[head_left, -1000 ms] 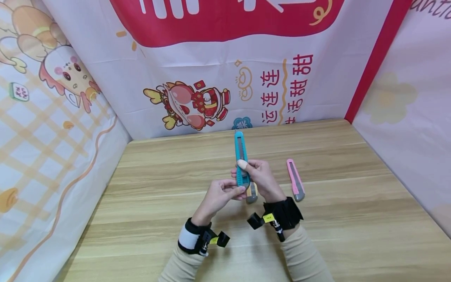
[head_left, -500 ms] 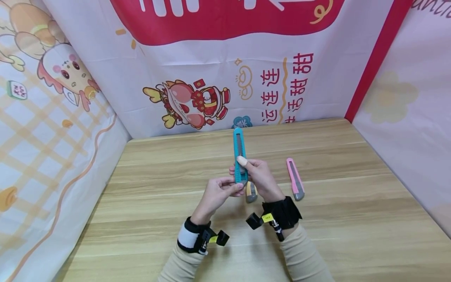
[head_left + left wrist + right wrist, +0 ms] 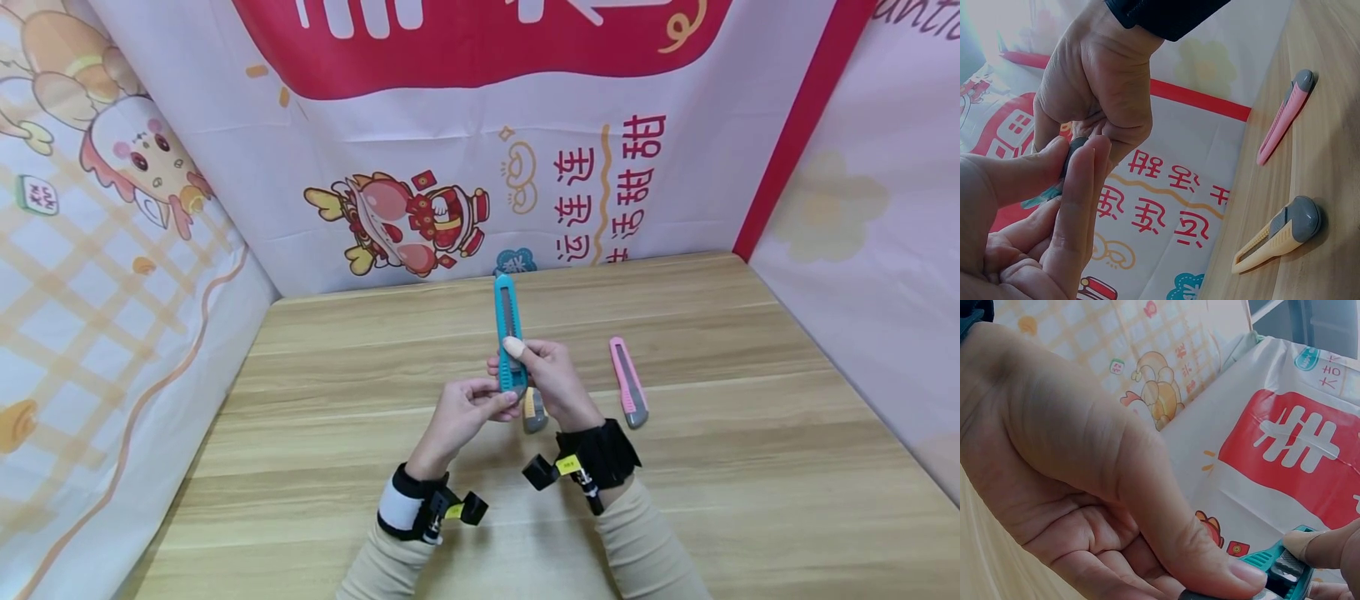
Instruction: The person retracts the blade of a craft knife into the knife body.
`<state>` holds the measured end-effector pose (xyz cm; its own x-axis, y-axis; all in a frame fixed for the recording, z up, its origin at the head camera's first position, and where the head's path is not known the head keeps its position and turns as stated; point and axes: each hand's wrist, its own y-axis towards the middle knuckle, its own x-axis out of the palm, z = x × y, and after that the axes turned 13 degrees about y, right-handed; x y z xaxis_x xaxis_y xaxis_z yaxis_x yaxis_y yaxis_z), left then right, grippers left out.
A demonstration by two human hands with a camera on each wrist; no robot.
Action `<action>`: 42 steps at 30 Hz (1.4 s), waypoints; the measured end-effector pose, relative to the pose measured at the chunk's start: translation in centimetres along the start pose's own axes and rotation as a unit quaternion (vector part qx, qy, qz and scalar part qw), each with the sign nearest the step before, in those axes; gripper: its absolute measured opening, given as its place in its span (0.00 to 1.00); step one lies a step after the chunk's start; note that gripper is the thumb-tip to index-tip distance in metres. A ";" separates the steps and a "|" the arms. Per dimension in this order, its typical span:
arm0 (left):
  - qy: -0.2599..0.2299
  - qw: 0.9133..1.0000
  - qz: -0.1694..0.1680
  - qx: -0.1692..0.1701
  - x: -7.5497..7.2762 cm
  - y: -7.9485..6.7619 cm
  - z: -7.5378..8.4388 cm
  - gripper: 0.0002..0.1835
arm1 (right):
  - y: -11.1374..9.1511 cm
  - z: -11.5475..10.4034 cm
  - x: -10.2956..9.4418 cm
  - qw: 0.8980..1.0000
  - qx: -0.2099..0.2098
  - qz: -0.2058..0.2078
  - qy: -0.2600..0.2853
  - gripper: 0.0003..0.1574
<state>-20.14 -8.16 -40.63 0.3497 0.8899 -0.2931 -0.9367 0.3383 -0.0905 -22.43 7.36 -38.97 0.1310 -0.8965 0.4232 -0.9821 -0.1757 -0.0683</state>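
Observation:
My two hands hold a teal utility knife [image 3: 504,310] up in front of me, its front end pointing away. The left hand [image 3: 463,417] pinches the knife's grey rear end between thumb and fingers. My right hand [image 3: 561,383] grips the teal body from the right, and its white-tipped thumb lies on the slider [image 3: 1287,567]. A small dark tip shows at the knife's far end. Below the hands, a yellow utility knife [image 3: 1272,240] with a grey end lies on the table, partly hidden in the head view.
A pink utility knife [image 3: 628,385] lies on the wooden table [image 3: 337,350] to the right of my hands. Printed cloth [image 3: 675,200] hangs along the back, and more covers the left and right sides. Each wrist wears a black strap with a small camera.
Since a second ago, the teal knife has shifted slightly left. The small dark tip at its far end, out of sight half a second ago, shows again. Both hands keep their hold.

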 end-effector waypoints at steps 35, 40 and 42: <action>-0.001 1.000 0.001 0.005 -0.2 0.0 0.1 0.15 | 0.0 0.0 0.0 0.999 -0.001 -0.028 0.015 0.17; -0.003 1.000 0.004 0.001 -0.3 -0.1 0.1 0.14 | 0.0 0.0 0.2 1.000 0.003 -0.021 0.009 0.19; -0.004 1.000 0.005 0.001 -0.3 -0.1 0.1 0.14 | 0.0 0.0 0.2 1.000 0.005 -0.018 0.008 0.20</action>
<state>-20.18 -8.40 -40.45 0.3414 0.8953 -0.2861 -0.9398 0.3309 -0.0859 -22.45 7.20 -38.86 0.1644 -0.8830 0.4397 -0.9752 -0.2125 -0.0622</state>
